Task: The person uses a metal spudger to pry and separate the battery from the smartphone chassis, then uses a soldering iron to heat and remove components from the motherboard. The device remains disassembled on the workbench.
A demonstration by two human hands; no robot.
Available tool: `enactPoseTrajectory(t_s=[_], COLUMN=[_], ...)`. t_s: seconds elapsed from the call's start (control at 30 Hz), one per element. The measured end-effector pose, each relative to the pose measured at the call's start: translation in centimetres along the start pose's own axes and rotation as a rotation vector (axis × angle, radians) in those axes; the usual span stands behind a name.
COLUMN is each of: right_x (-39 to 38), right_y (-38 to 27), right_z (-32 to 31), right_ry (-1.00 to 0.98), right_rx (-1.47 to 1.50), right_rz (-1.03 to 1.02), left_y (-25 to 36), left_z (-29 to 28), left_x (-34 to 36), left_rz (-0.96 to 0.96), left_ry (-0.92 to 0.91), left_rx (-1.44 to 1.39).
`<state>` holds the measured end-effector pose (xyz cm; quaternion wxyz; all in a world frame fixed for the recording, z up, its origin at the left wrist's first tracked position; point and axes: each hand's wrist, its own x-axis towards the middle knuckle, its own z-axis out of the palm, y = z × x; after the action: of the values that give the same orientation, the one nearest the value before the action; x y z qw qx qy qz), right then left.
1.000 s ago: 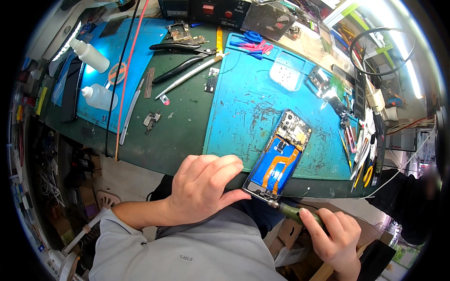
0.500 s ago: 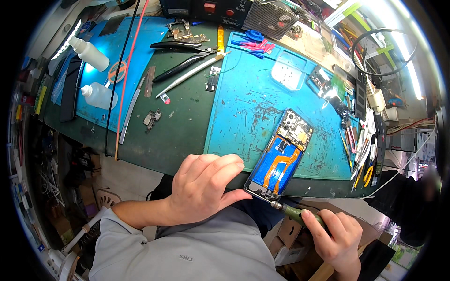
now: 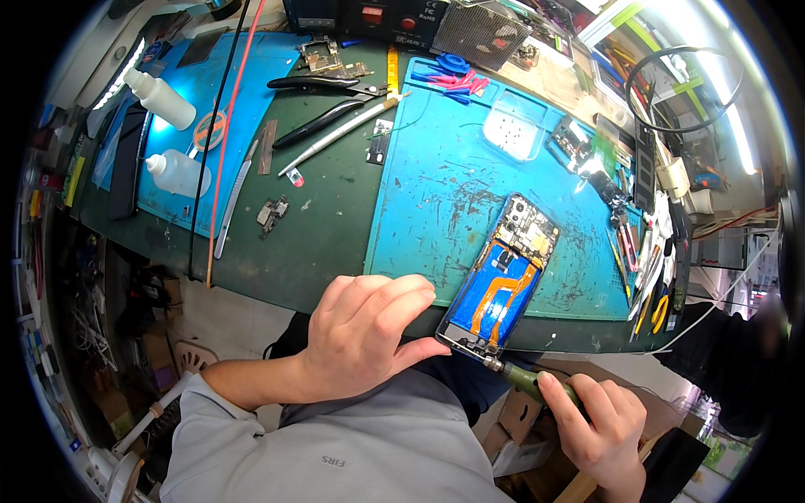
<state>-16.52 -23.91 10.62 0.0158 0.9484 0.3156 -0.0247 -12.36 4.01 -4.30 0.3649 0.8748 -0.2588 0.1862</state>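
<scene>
An opened smartphone (image 3: 528, 293) lies tilted over the table's front edge. Its circuit board shows at the far end, with a blue inside and orange flex cables below. My left hand (image 3: 360, 335) has its fingers bent and its thumb stretched apart from them, the thumb tip against the phone's near left corner. In my right hand (image 3: 599, 427) is a green-handled tool (image 3: 527, 382) with a metal nose, gripped around its handle. The tool's nose meets the phone's bottom edge; its very tip is too small to make out.
A blue work mat (image 3: 428, 218) lies under the phone's far part. Left of it are cutting pliers (image 3: 323, 117), a silver pen-shaped tool (image 3: 335, 141) and white bottles (image 3: 163, 99). Several hand tools (image 3: 654, 268) crowd the right edge. Two cords (image 3: 222, 151) hang at the left.
Almost nothing differs. The phone's near end and the green-handled tool's nose have shifted very slightly left, with my right hand. My left hand stays in place.
</scene>
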Motion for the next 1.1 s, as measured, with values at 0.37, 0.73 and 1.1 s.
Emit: enactPoseTrajectory(t_s=[0.37,0.73,1.1], right_x=[0.0,0.3,-1.2], right_y=[-0.1,0.0,1.5], right_z=[-0.1,0.0,0.9], right_ry=[-0.009,-0.006,0.062], right_rx=[-0.016,0.022,0.107], right_rz=[0.011,0.023,-0.066], left_y=[0.0,0.0,-0.1], left_z=[0.0,0.0,-1.0], left_x=[0.0,0.1,0.5], left_rz=[-0.002,0.000,0.297], left_ry=[-0.001,-0.005,0.049], left_rx=[0.007,0.011,-0.121])
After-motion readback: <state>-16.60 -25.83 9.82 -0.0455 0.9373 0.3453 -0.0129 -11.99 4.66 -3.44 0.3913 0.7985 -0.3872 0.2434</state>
